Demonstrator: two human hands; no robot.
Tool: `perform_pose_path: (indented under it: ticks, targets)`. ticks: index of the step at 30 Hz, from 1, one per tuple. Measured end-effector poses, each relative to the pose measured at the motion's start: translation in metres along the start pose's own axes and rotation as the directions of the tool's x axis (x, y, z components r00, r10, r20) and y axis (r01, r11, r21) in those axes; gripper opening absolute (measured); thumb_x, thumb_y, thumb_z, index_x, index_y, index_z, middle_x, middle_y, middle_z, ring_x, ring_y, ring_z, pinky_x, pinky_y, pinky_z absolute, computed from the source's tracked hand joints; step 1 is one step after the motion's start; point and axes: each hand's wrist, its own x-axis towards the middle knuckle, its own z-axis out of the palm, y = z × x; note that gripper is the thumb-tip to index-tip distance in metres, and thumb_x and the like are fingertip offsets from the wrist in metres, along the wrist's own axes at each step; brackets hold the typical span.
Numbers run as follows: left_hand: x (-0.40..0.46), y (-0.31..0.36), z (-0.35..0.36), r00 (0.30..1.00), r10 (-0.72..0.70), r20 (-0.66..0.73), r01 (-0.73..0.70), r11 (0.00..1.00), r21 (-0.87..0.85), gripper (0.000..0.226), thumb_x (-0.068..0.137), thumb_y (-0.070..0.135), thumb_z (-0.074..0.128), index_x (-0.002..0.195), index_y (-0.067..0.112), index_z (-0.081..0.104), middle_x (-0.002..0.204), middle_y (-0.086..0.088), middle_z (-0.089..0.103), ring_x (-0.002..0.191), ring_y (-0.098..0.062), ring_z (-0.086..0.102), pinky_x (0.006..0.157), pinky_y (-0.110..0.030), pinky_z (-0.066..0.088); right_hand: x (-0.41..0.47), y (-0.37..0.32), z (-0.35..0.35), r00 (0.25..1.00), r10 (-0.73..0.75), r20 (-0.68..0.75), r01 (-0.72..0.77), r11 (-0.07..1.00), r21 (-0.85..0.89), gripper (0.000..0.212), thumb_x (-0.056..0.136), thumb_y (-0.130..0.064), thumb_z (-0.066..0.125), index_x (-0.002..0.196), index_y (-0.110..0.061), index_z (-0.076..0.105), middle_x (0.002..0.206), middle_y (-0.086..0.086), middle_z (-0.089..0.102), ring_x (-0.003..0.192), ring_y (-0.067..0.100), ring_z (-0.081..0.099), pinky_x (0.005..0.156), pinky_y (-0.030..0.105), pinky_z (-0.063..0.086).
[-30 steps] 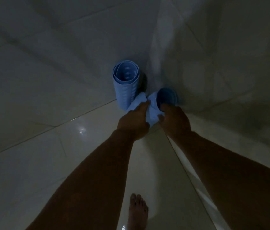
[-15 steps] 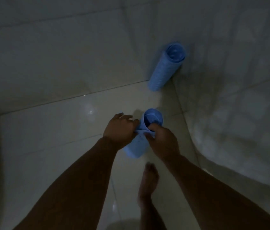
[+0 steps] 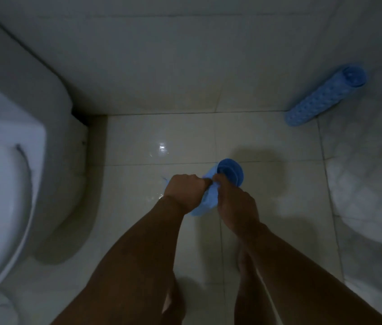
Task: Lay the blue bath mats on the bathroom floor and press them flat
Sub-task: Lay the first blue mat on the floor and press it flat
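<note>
Head view: rolled blue mat (image 3: 218, 184) held above the floor (image 3: 138, 141), left hand (image 3: 184, 190) and right hand (image 3: 234, 205) each pinching its loose edge; second rolled mat (image 3: 326, 97) leans in the far corner. Step in hand: unrolling the first mat. Next move, judged: lower it, spread it, press flat.

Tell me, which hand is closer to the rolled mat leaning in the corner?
The right hand. It grips the held mat on the side toward the leaning mat; the left hand is farther away.

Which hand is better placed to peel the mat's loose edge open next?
Left. The left hand already pinches the loose edge of the mat, while the right hand grips the roll's body, likely steadying it.
</note>
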Motion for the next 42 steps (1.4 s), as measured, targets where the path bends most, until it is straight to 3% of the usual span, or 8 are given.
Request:
perform_pose_path:
  ticks: [4, 7, 12, 15, 19, 23, 33, 42]
  targets:
    - [-0.047, -0.022, 0.007, 0.999, 0.025, 0.042, -0.026, 0.999, 0.021, 0.035, 0.107, 0.028, 0.044, 0.139, 0.028, 0.057, 0.119, -0.008, 0.070, 0.110, -0.031, 0.067, 0.084, -0.038, 0.047, -0.010, -0.026, 0.019, 0.994, 0.038, 0.107, -0.014, 0.975, -0.220, 0.025, 0.103, -0.029, 0.047, 0.126, -0.025, 0.053, 0.120, 0.000, 0.063, 0.098, 0.021, 0.066, 0.079, 0.033, 0.053]
    - [-0.072, -0.029, 0.017, 0.998, 0.022, 0.058, -0.023, 1.000, 0.014, 0.030, 0.106, 0.025, 0.045, 0.131, 0.022, 0.060, 0.115, -0.006, 0.071, 0.106, -0.029, 0.068, 0.078, -0.035, 0.040, -0.012, -0.038, 0.028, 0.979, 0.117, 0.168, -0.053, 0.937, -0.344, 0.036, 0.098, -0.023, 0.057, 0.134, -0.023, 0.052, 0.133, 0.001, 0.051, 0.109, 0.023, 0.058, 0.082, 0.034, 0.051]
    - [-0.097, -0.043, 0.042, 0.971, 0.024, -0.236, -0.037, 0.998, -0.052, 0.012, 0.072, 0.014, 0.072, 0.082, 0.018, 0.066, 0.065, 0.000, 0.067, 0.055, -0.022, 0.066, 0.061, -0.033, 0.054, -0.005, -0.053, 0.032, 0.986, 0.079, 0.147, -0.004, 0.893, -0.450, 0.032, 0.094, -0.014, 0.058, 0.126, -0.018, 0.061, 0.127, 0.003, 0.056, 0.108, 0.025, 0.060, 0.088, 0.039, 0.056]
    - [-0.112, -0.045, 0.046, 0.935, 0.041, -0.352, -0.078, 0.993, -0.089, 0.022, 0.078, 0.022, 0.044, 0.086, 0.017, 0.064, 0.074, -0.002, 0.066, 0.066, -0.025, 0.064, 0.072, -0.040, 0.055, -0.007, -0.046, 0.021, 0.976, 0.092, 0.198, 0.007, 0.893, -0.450, 0.031, 0.093, -0.018, 0.058, 0.123, -0.020, 0.064, 0.119, 0.004, 0.067, 0.109, 0.025, 0.067, 0.091, 0.039, 0.057]
    - [-0.115, -0.044, 0.025, 0.861, 0.044, -0.506, -0.084, 0.995, -0.057, 0.021, 0.086, 0.030, 0.044, 0.083, 0.015, 0.058, 0.077, -0.005, 0.059, 0.071, -0.026, 0.055, 0.073, -0.041, 0.046, -0.014, -0.037, 0.011, 0.961, 0.056, 0.271, 0.050, 0.929, -0.368, 0.039, 0.096, -0.023, 0.057, 0.134, -0.022, 0.059, 0.131, 0.005, 0.063, 0.122, 0.028, 0.062, 0.100, 0.039, 0.052]
    - [-0.113, -0.048, 0.004, 0.831, -0.042, -0.555, -0.048, 0.988, -0.147, 0.017, 0.084, 0.028, 0.044, 0.080, 0.015, 0.054, 0.073, -0.004, 0.056, 0.066, -0.027, 0.053, 0.070, -0.040, 0.043, -0.012, -0.010, 0.002, 0.955, 0.123, 0.271, -0.054, 0.967, -0.247, 0.027, 0.091, -0.023, 0.060, 0.115, -0.016, 0.070, 0.119, 0.007, 0.070, 0.108, 0.028, 0.066, 0.089, 0.036, 0.055]
    - [-0.121, -0.089, 0.013, 0.903, -0.087, -0.421, 0.029, 0.989, -0.143, 0.028, 0.079, 0.022, 0.040, 0.091, 0.014, 0.063, 0.081, -0.007, 0.063, 0.068, -0.032, 0.062, 0.068, -0.041, 0.045, -0.024, 0.036, 0.026, 0.954, 0.257, 0.155, -0.203, 0.933, -0.297, 0.025, 0.101, -0.026, 0.052, 0.119, -0.018, 0.067, 0.107, 0.006, 0.072, 0.097, 0.027, 0.069, 0.072, 0.034, 0.053]
    - [-0.135, -0.093, 0.060, 0.909, -0.188, -0.372, 0.112, 0.970, -0.218, 0.038, 0.070, 0.006, 0.052, 0.099, 0.012, 0.075, 0.086, -0.011, 0.076, 0.069, -0.035, 0.073, 0.057, -0.042, 0.060, -0.055, 0.033, 0.046, 0.960, 0.262, 0.102, -0.129, 0.733, -0.668, 0.020, 0.093, -0.043, 0.063, 0.097, -0.026, 0.075, 0.092, -0.002, 0.076, 0.115, 0.028, 0.059, 0.097, 0.046, 0.038]
